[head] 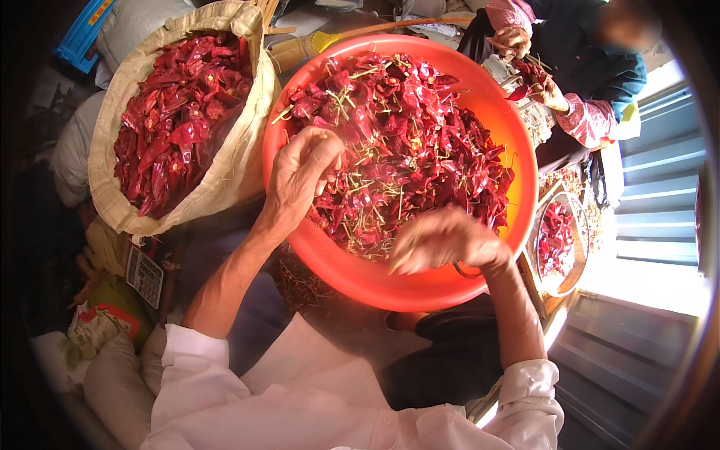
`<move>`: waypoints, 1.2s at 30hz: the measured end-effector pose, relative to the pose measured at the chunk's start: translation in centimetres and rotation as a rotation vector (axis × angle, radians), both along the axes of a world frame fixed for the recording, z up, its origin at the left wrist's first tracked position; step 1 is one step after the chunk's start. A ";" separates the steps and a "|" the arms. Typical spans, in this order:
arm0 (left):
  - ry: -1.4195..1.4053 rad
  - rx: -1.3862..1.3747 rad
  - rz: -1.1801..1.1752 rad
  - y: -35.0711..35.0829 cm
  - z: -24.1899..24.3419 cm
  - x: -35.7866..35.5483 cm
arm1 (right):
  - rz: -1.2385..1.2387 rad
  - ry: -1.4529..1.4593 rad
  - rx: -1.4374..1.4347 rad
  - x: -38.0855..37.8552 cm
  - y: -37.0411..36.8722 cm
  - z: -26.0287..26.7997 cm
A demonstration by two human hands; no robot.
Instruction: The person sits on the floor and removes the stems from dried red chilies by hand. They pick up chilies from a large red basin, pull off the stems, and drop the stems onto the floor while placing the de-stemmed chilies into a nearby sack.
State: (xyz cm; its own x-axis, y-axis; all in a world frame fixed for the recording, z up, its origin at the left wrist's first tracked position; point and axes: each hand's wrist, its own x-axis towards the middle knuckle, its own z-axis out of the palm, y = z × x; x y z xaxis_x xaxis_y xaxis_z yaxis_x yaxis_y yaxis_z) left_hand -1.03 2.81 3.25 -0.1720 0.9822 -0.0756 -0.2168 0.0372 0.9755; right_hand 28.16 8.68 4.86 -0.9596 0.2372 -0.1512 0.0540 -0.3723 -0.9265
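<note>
A large orange-red plastic basin [349, 275] is in front of me, heaped with dried red chili peppers [416, 112] and loose pale stems [360, 185]. My left hand [309, 169] is over the basin's left side with its fingers curled inward; whether anything is inside them is hidden. Over the near right part of the pile, my right hand [450, 242] is blurred, its fingers bent down. Whether it holds something cannot be made out. To the left stands a cloth sack [247, 163] with a rolled-open mouth, full of red chili pods [180, 124].
Across the basin, a person's hands [548, 93] hold dark red peppers. A wire-mesh basket [585, 247] with red pieces rests at the right. A calculator [145, 275] lies below the sack. Behind the basin is a broom [298, 50]; a corrugated metal wall [658, 180] bounds the right.
</note>
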 end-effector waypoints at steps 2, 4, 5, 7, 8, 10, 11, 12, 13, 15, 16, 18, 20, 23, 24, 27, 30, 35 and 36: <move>0.077 0.085 0.007 -0.2 0.1 0.3 | 0.298 -0.011 0.290 -1.5 -1.2 -0.7; 0.126 0.077 0.025 -0.3 0.2 0.5 | 0.106 -0.243 0.315 -2.4 -1.2 -1.1; 0.140 0.043 0.031 -0.3 0.3 0.6 | 0.011 -0.338 0.337 -2.7 -1.0 -1.2; 0.149 0.021 0.051 -0.4 0.3 0.8 | -0.247 -0.439 0.302 -3.2 0.1 -1.5; 0.149 0.026 0.064 -0.3 0.2 0.7 | -0.356 -0.423 0.300 -3.7 0.6 -1.8; 0.146 0.107 0.094 0.0 -0.1 0.6 | -0.517 -0.402 0.309 -4.5 1.7 -2.3; 0.138 0.104 0.065 0.0 -0.3 0.3 | -0.556 -0.340 0.329 -4.8 2.2 -2.6; 0.129 0.102 0.037 0.0 -0.5 0.1 | -0.603 -0.333 0.298 -5.4 2.8 -3.1; 0.113 0.110 0.013 0.1 -0.7 -0.1 | -0.633 -0.307 0.269 -6.0 3.4 -3.6; 0.116 0.076 0.020 0.2 -1.2 -0.2 | -0.710 -0.300 0.195 -6.9 4.3 -4.7; 0.114 0.082 0.013 0.2 -1.3 -0.4 | -0.739 -0.330 0.183 -7.1 4.6 -5.2; 0.099 0.085 0.000 0.1 -1.3 -0.7 | -0.674 -0.301 0.243 -7.0 5.2 -5.9; 0.075 0.065 -0.010 0.0 -1.2 -0.9 | -0.656 -0.310 0.237 -6.6 5.6 -6.4; 0.104 0.066 0.011 -0.2 -0.7 -0.9 | -0.694 -0.310 0.165 -6.0 5.6 -6.7; 0.115 0.088 0.016 -0.2 -0.6 -0.8 | -0.711 -0.290 0.157 -5.8 5.4 -6.6; 0.173 0.064 0.011 -0.2 -0.4 -0.5 | -0.702 -0.285 0.146 -5.1 4.6 -6.2; 0.137 0.037 0.019 -0.1 -0.4 -0.1 | -0.705 -0.291 0.247 -4.9 4.2 -6.0; 0.148 0.022 -0.018 -0.2 -0.9 0.4 | -0.681 -0.161 0.076 -6.1 5.6 -6.8; 0.149 0.011 -0.029 -0.2 -1.0 0.4 | -0.670 -0.160 0.019 -6.5 5.9 -7.0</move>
State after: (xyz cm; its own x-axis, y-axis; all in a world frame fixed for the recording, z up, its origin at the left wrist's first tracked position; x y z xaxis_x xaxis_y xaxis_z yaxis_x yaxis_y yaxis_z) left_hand -0.63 2.65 2.26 -0.1525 0.9875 -0.0409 -0.0684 0.0308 0.9972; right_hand 21.68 14.57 -2.16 -0.5716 0.7752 -0.2689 -0.0452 -0.3570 -0.9330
